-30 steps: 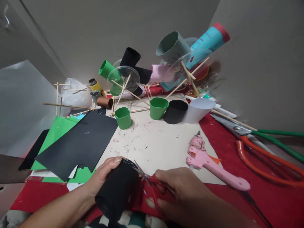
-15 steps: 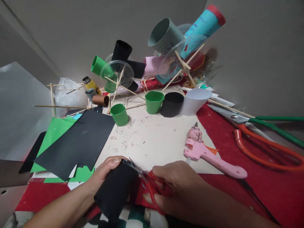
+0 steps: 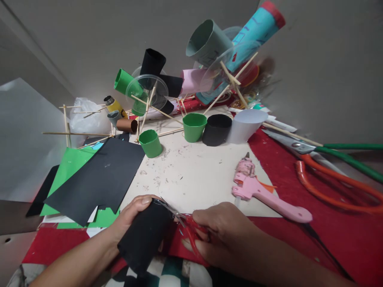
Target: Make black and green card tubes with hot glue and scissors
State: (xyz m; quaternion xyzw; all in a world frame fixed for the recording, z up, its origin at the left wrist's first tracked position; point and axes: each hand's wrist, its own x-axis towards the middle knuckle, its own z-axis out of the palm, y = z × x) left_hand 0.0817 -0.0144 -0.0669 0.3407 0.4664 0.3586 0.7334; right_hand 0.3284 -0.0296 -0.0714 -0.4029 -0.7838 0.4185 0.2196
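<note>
My left hand (image 3: 134, 213) grips a black paper tube (image 3: 145, 239) by its upper left side, with the thumb at the top rim. The tube tilts, its lower end toward me. In my right hand (image 3: 223, 231) is a small pair of red-handled scissors (image 3: 191, 231), fingers through the loops. The scissor blades lie at the tube's top rim, near my left thumb. Whether a blade is inside the tube is hard to make out. Beyond my hands, a pink glue gun (image 3: 254, 191) rests on the white board (image 3: 191, 179).
Short paper cups stand across the board: two green (image 3: 150, 143), one black (image 3: 217, 130), one white (image 3: 247, 125). Behind are stick-and-disc wheels (image 3: 146, 93) carrying paper tubes. Black sheets (image 3: 98, 179) lie at left. Large shears (image 3: 305, 149) lie at right on red cloth (image 3: 335, 235).
The scissors and tube have barely shifted, and the blades appear slightly more closed. The view has moved a little; the things on the table stay in place.
</note>
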